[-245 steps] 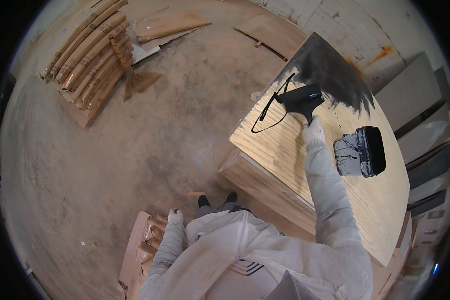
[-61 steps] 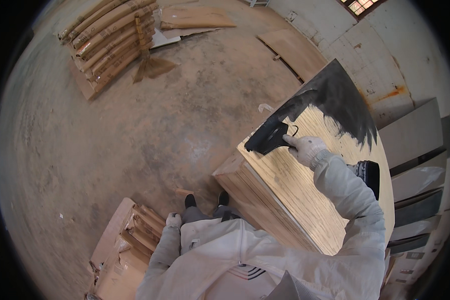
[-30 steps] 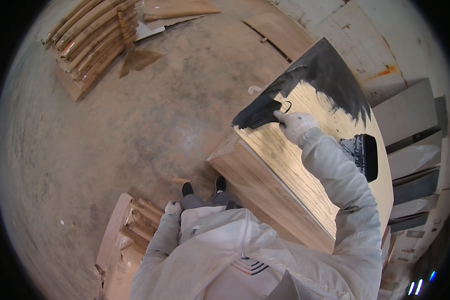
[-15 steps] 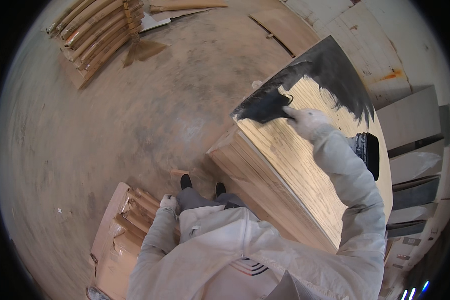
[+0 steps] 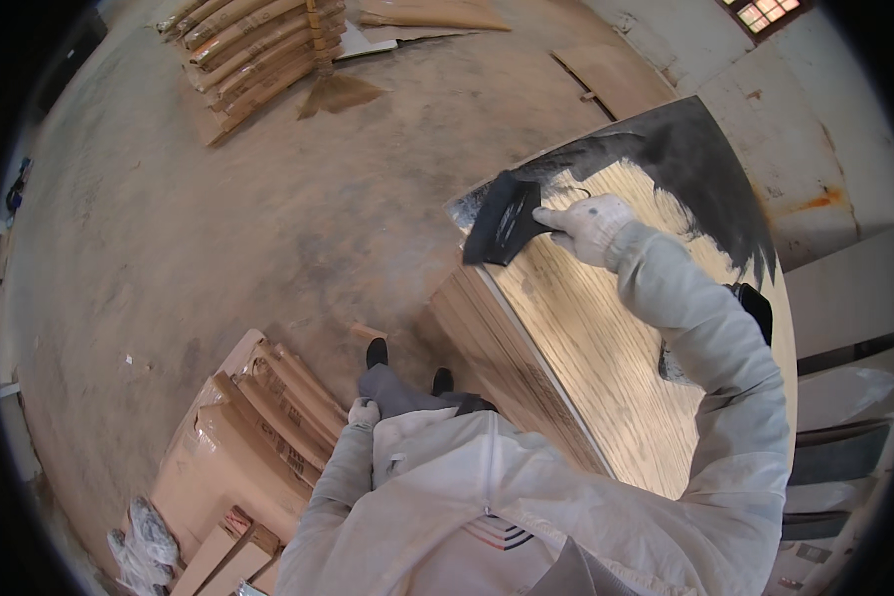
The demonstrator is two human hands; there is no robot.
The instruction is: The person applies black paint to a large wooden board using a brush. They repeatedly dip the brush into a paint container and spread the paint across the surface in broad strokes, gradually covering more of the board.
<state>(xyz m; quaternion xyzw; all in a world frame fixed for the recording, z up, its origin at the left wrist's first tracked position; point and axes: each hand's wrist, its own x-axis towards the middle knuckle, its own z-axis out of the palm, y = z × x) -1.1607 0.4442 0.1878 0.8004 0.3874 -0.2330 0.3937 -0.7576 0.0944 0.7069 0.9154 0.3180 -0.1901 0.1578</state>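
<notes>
Coating of the wood panel (image 5: 581, 323) is judged in hand. At its left corner, 1 black applicator (image 5: 505, 221) is grasped by the right hand (image 5: 593, 227); the left hand (image 5: 365, 411) is clenched, nothing seen within. Even contact along the bare edge is judged needed next.

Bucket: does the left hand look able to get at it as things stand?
Probably not without shifting: the left hand is low by the left hip, across the body from the bucket, and the right arm, stretched over the board, seems to block the way.
</notes>
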